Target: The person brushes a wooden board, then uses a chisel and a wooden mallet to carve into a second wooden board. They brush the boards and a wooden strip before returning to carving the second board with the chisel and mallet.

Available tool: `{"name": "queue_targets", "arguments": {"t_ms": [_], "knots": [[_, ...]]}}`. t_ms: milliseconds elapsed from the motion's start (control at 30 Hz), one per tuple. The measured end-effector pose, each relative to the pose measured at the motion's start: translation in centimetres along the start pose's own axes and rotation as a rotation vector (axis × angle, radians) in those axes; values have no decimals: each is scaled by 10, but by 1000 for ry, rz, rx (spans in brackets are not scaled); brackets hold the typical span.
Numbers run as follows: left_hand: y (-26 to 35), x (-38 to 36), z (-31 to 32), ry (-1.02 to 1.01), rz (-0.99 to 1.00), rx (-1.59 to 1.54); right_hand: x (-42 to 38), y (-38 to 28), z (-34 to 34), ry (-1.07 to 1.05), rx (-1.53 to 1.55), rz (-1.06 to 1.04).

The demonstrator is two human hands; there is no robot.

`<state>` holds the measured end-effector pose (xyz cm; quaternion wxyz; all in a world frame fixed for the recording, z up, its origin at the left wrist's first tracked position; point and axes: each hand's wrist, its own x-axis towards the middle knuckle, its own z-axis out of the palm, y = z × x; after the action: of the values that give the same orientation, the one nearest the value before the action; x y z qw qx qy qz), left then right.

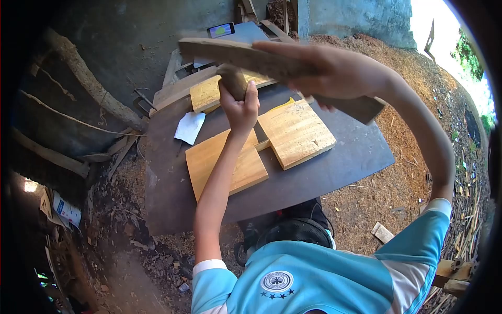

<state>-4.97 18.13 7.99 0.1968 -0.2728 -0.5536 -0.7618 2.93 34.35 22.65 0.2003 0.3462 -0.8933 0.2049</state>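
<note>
My left hand (240,110) is closed around a thick, rounded wooden handle (234,82), its top end sticking up out of the fist. The lower part of that tool is hidden. Above it, my right hand (327,70) grips a long piece of wood (230,54), slightly blurred and slanting across the view, with its underside close over the handle's top. Beneath my left forearm lies a pale wooden board (214,162). To its right rests a second wooden board (298,133), and a narrow wooden strip (263,145) bridges the gap between them.
A dark tabletop (319,178) carries the boards. Another wooden board (206,94) and a white paper (189,127) lie toward the back left. Farther back, a phone (220,30) leans near planks. Sawdust (376,172) covers the ground, and a tree trunk (89,78) stands left.
</note>
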Motion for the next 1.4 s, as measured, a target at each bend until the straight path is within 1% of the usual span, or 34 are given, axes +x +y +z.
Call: {"name": "queue_targets", "arguments": {"t_ms": [33, 133, 167, 200, 267, 367, 400, 433, 500, 533, 567, 667, 767, 833, 900, 933, 967, 1067, 1100, 1167, 1267, 1333, 1400], "knots": [[-3, -1, -1, 1, 11, -12, -4, -21, -15, -366, 248, 408], [-3, -1, -7, 11, 13, 12, 2, -29, -43, -236, 256, 435], [-2, -2, -8, 17, 12, 8, 9, -33, -50, -109, 180, 566], [-5, -1, -10, 26, 8, -6, 4, 10, -64, -86, -166, 198], [-6, -2, -12, 29, -1, -7, 15, -8, -75, 164, -116, 118], [-2, -3, -9, 26, -9, -9, 35, -39, -54, 464, 264, 280], [-1, -5, -9, 29, -13, -8, 25, 1, -44, 398, 314, 246], [-4, -6, -8, 23, 16, 11, 19, 12, -35, 330, 266, 225], [-13, -6, -9, 11, 78, 55, 4, -7, -15, -30, -94, 16], [-15, -8, -9, 19, 77, 44, -1, -17, -11, -181, -76, 36], [-16, -8, -10, 13, 79, 61, -6, -33, -14, -340, 184, 265], [-11, -9, -8, -4, 74, 76, -8, -41, -32, -98, 327, 273], [-7, -10, -7, -32, 57, 92, -9, -41, -64, 201, 273, 276], [-11, -9, -6, -34, 93, 101, -9, -36, -86, 376, 223, 290], [-11, -9, -7, -39, 103, 102, -5, -30, -94, 442, 187, 293], [-9, -9, -6, -43, 98, 97, -5, -28, -86, 433, 176, 296], [-8, -10, -6, -45, 91, 93, -4, -26, -74, 352, 152, 292], [-11, -11, -5, -55, 95, 115, -17, -42, -12, -118, 35, 222], [-11, -13, -5, -56, 96, 104, -21, -50, -7, -213, 98, 273], [-12, -12, -2, -55, 110, 75, -18, -56, -21, -302, 244, 401], [-11, -11, -3, -62, 90, 98, -20, -64, -46, -51, 263, 509], [-11, -14, -5, -66, 87, 107, -21, -62, -64, 195, 246, 465], [-12, -12, -4, -65, 105, 110, -19, -54, -91, 351, 249, 530]]}}
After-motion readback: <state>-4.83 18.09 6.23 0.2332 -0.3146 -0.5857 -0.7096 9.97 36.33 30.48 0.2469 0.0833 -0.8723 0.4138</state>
